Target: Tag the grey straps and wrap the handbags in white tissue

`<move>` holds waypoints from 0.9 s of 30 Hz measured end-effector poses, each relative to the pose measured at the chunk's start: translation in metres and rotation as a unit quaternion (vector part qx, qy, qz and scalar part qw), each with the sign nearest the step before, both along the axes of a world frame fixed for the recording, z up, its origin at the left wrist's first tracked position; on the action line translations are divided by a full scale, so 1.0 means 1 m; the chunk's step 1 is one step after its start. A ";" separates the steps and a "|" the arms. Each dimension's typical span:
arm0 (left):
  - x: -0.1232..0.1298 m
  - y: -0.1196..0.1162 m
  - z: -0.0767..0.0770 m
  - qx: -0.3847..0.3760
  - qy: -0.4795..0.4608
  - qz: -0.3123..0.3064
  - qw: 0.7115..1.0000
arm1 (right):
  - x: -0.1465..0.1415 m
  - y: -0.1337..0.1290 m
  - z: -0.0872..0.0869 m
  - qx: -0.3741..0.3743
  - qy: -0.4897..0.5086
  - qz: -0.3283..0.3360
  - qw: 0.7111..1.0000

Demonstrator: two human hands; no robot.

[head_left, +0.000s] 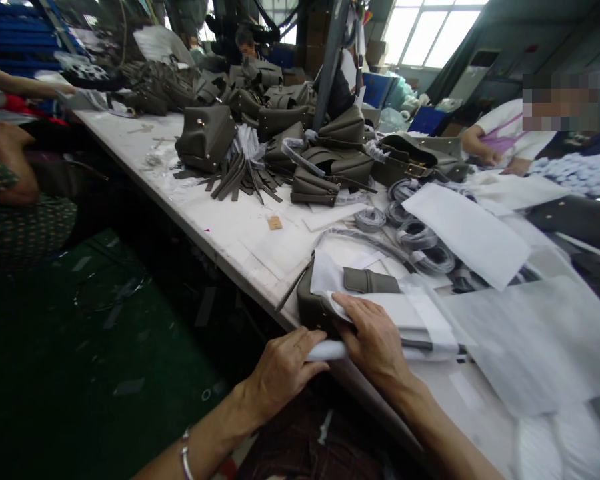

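A dark olive handbag (307,301) lies at the table's near edge, with white tissue paper (326,275) and a white sheet over its top. My left hand (286,363) is closed around one end of a smooth white rounded roll (326,351), just in front of the bag. My right hand (373,333) grips the bag's near side, its fingers over the white wrapping. Its thumb side is close to the roll's other end; whether it touches the roll I cannot tell. A small flap (371,281) of the same olive material shows on top of the bag.
Olive bags (205,137) and loose straps (235,175) are heaped farther back on the white table (215,223). Wrapped coiled straps (420,237) and white sheets (475,230) lie to the right. A metal post (330,67) rises behind. Other people work at left, right and back.
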State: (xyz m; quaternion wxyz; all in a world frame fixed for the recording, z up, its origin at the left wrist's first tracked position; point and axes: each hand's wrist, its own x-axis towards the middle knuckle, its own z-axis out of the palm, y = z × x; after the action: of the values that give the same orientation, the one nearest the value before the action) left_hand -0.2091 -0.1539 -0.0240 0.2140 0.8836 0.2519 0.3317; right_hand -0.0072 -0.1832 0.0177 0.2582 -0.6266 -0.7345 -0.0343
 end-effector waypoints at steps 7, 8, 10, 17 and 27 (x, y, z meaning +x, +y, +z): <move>0.009 0.020 0.020 0.046 0.000 0.112 0.993 | 0.006 0.000 0.003 -0.013 0.045 0.029 0.998; 0.011 0.021 0.021 0.053 -0.002 0.125 0.991 | 0.006 0.000 0.004 -0.016 0.047 0.033 0.998; 0.013 0.025 0.020 0.076 -0.014 0.139 0.987 | 0.005 -0.002 0.006 -0.023 0.047 0.040 0.998; 0.010 0.049 -0.005 0.153 -0.125 0.107 0.974 | 0.000 -0.002 0.005 -0.069 0.021 0.049 0.996; 0.004 0.061 -0.015 0.215 -0.119 0.117 0.962 | 0.006 0.002 -0.005 -0.065 0.036 0.060 0.995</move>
State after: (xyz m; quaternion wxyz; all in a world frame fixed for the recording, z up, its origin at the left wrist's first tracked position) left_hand -0.2050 -0.0931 -0.0388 0.0071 0.8274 0.2491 0.5033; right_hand -0.0009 -0.1812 0.0131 0.2448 -0.5976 -0.7618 0.0512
